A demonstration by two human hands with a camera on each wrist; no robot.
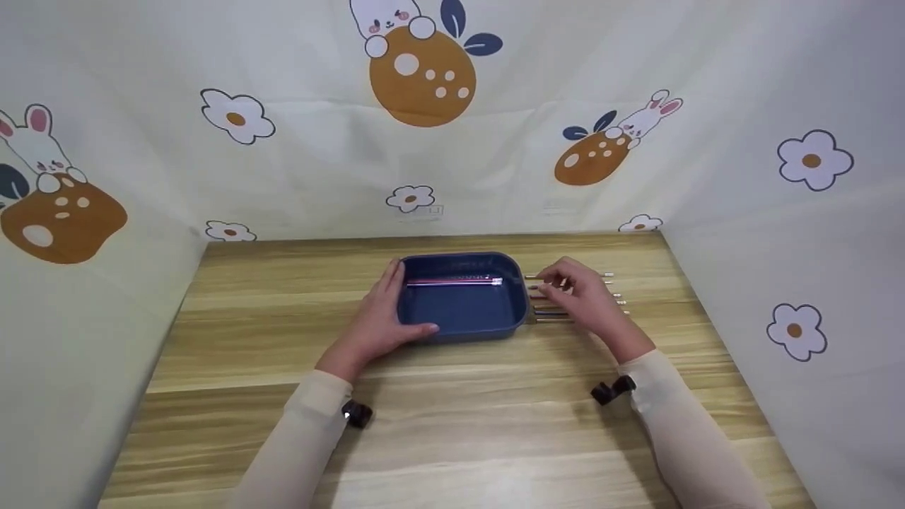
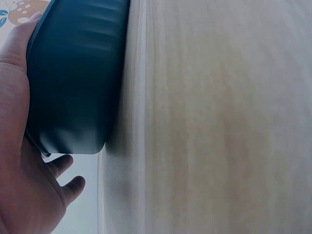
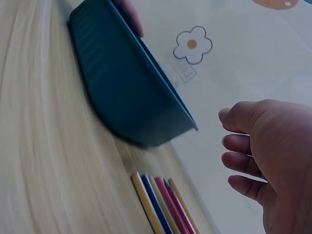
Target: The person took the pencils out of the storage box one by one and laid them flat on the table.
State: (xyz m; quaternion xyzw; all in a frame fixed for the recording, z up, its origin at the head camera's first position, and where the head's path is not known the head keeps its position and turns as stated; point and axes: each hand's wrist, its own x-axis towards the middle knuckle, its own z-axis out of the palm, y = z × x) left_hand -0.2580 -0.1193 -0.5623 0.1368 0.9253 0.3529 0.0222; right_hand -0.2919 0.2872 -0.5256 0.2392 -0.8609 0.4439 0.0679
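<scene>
A dark blue rectangular bin stands on the table, holding a few slim pencils that lie lengthwise inside. My left hand grips its left end, thumb over the front rim and fingers round the far side; the left wrist view shows the bin's outer wall against that hand. Just right of the bin, a row of several pencils lies side by side. Over this row hovers my right hand, its fingers loosely bent. The right wrist view shows nothing between those fingers, apart from the coloured pencils.
The wood-grain table extends in front of the bin and to its left. Pale cloth walls with rabbit, fruit and flower prints rise behind and at both sides. A small black device sits at the left wrist, another at the right.
</scene>
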